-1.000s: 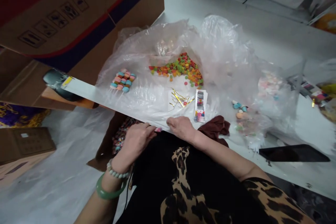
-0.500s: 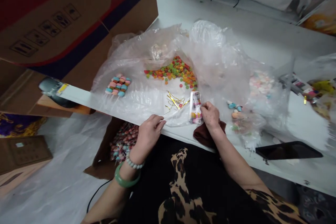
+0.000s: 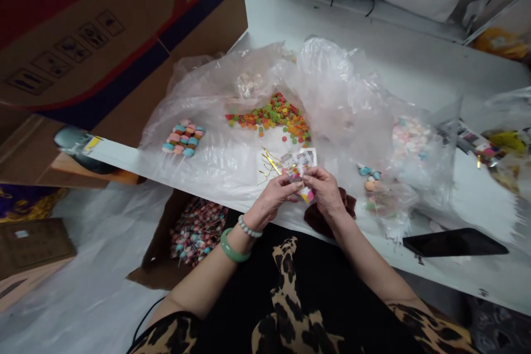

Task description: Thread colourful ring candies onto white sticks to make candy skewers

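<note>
White counter (image 3: 418,47) fills my view, clear plastic sheeting (image 3: 215,163) rumpled across it; near its front edge I see both hands, left hand (image 3: 271,194) and right hand (image 3: 326,191), pinching a small printed packet (image 3: 291,161) between fingertips; gold strips (image 3: 269,159) lie beside it, colourful rings (image 3: 276,113) farther back; brown cloth (image 3: 317,217) sits partly behind the right wrist.

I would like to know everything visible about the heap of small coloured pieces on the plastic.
The coloured pieces form a loose heap: small, rounded, red, orange, yellow and green, some with a hole. They look gummy and lie on translucent, crinkled plastic, a few strayed at the near edge. Neither the left hand nor the right hand touches them.
</note>
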The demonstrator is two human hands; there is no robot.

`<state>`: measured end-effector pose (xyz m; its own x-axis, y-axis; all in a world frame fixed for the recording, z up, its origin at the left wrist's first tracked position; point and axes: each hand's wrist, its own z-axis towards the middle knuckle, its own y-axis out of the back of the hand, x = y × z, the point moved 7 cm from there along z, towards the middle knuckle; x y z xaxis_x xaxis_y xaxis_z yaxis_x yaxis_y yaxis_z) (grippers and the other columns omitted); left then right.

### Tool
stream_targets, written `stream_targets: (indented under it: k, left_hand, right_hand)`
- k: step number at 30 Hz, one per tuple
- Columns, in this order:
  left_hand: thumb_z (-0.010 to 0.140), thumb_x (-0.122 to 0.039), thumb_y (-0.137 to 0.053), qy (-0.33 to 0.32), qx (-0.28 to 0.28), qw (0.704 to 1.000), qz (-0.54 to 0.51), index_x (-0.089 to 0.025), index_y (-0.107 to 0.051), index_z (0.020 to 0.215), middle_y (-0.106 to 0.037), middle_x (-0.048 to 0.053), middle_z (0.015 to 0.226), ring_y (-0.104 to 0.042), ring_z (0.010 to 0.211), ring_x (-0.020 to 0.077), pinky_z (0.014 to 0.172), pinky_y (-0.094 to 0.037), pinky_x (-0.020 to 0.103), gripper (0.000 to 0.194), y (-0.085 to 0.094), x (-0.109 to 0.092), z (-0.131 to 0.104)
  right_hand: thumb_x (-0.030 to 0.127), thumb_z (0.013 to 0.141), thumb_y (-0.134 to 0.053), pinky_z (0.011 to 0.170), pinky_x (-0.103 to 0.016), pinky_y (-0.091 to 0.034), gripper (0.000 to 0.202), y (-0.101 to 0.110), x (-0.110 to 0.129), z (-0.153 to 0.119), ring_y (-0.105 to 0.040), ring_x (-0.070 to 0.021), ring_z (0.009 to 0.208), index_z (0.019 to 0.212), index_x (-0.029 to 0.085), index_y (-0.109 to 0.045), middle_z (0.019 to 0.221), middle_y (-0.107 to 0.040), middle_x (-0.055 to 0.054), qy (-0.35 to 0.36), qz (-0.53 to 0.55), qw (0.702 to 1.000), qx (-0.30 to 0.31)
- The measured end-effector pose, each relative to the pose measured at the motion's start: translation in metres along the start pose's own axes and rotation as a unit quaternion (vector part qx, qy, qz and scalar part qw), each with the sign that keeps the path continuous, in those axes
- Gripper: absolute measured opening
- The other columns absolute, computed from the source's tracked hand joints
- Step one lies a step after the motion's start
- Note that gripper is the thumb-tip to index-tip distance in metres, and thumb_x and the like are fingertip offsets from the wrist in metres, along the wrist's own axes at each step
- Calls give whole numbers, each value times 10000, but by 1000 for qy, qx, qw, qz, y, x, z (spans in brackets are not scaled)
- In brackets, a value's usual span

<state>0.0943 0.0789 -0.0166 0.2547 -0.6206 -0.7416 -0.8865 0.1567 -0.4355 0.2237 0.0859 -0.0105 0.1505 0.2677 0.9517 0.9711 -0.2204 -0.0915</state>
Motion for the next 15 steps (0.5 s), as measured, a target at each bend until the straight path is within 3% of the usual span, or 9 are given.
stream_targets:
  k: [2,4,6,8,10,12,15]
  left_hand:
    - [578,-390,-835,1,-25,999,-24,-100,-678,753,-650,50,731,-585,638,112,595,-469,241,374,7,2,0]
    - [553,-399,-843,10,-65,997,-51,-95,-676,697,-653,55,688,-569,596,108,579,-466,248,376,22,6,-2]
    - [537,-398,-845,21,-88,993,-73,-97,-681,694,-667,61,693,-577,587,114,573,-467,254,377,40,8,-4]
    - [526,-384,-842,19,-112,990,-88,-100,-666,658,-663,57,664,-575,567,113,566,-452,247,359,59,7,-6]
    - [528,-366,-833,1,-132,987,-95,-103,-639,608,-641,47,607,-553,531,101,550,-419,236,336,72,4,-7]
    - [538,-357,-821,-25,-133,985,-102,-109,-609,571,-602,28,551,-509,490,83,532,-382,232,328,74,0,-6]
    - [558,-404,-803,-45,-108,984,-133,-127,-569,562,-531,-9,503,-451,457,69,514,-346,236,363,67,-6,-3]
  right_hand:
    - [385,743,-644,604,-256,-404,223,-11,8,-11,-482,-127,587,668,200,-546,598,-532,38,21,-65,997,34]
    - [415,854,-535,646,-269,-418,263,-7,18,-27,-527,-150,646,720,197,-590,657,-574,4,71,-210,974,54]
    - [393,906,-487,714,-284,-425,260,9,26,-48,-581,-183,772,922,197,-658,815,-637,-47,146,-403,902,55]
    - [393,871,-558,700,-293,-425,293,34,20,-66,-596,-214,818,1076,206,-653,876,-636,-77,191,-573,795,49]
    - [359,889,-517,608,-274,-419,268,52,2,-77,-602,-189,722,1085,223,-640,848,-630,-58,233,-634,730,107]
    - [286,941,-395,602,-259,-438,252,67,-11,-78,-619,-161,677,976,215,-635,823,-638,-49,270,-625,723,113]
    - [345,933,-405,587,-258,-452,283,77,-25,-68,-634,-162,625,760,228,-596,709,-642,-27,267,-632,719,112]
